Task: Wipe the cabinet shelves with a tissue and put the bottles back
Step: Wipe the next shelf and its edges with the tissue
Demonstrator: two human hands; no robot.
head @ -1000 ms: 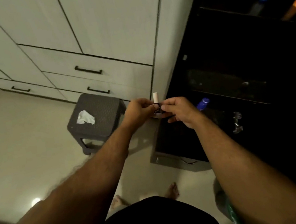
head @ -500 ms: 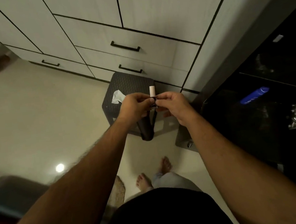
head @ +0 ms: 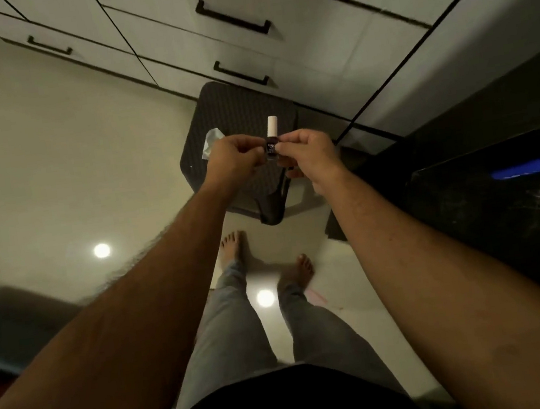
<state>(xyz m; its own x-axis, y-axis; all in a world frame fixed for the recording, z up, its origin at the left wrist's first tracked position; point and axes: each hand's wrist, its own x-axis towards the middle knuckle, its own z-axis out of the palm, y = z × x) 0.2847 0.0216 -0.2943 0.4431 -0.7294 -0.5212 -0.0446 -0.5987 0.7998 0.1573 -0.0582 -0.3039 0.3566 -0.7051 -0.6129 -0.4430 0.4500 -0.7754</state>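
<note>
We hold a small bottle (head: 271,144) upright between both hands, out in front of us and above a dark stool (head: 239,115). The bottle has a dark body and a pale, slim cap that sticks up above our knuckles. Our left hand (head: 231,158) pinches the dark body from the left, its fingers (head: 249,150) curled in and clamped on the glass. Our right hand (head: 309,151) pinches the same body from the right, its fingers (head: 287,140) likewise curled and clamped on it. The two hands nearly meet around the bottle, so most of its lower part is hidden.

On the stool's woven-looking top, just left of our left hand, lies a crumpled white tissue (head: 212,138), partly covered by that hand. The stool stands on the pale floor (head: 48,147) close against white drawers (head: 239,36) with black bar handles.

To our right stands a dark cabinet (head: 502,208); its inside is too dim for us to make out the shelves well. A blue bottle (head: 535,166) lies on its side there, well apart from our hands.

Below, our bare feet stand on the floor, with two bright light reflections near them.
</note>
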